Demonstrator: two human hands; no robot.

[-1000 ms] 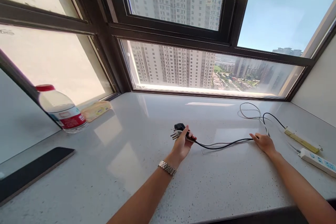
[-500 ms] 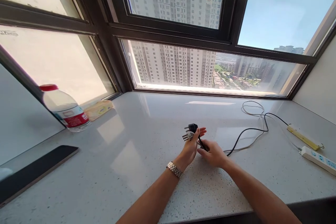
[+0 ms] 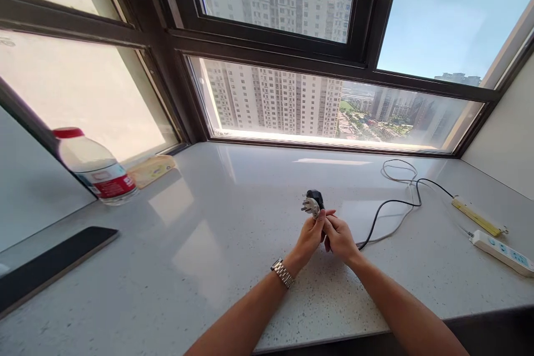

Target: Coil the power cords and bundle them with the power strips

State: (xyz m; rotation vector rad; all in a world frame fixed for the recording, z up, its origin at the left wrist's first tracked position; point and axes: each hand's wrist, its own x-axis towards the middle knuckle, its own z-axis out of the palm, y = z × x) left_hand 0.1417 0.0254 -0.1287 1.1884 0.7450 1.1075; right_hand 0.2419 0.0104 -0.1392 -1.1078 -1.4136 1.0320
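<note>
Above speckled stone, both hands' fingers grip cords behind pronged plugs, one black, one white.

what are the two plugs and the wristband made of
White plug: probably moulded plastic, judging by its smooth rounded body; its greyish prongs look metal. Black plug: likely plastic too, similarly shaped, finish unclear. Wristband: apparently polished metal, shiny silvery links.

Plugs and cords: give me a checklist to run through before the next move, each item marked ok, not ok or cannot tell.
1. Black plug and white plug together: ok; both stick out past the left hand.
2. Black cord clear of white cord: not ok; they cross.
3. Right hand's grip on them: cannot tell; contact is hidden.
4. Yellow strip and white strip on the counter: ok.
5. Bottle apart from both cords: ok.
</note>
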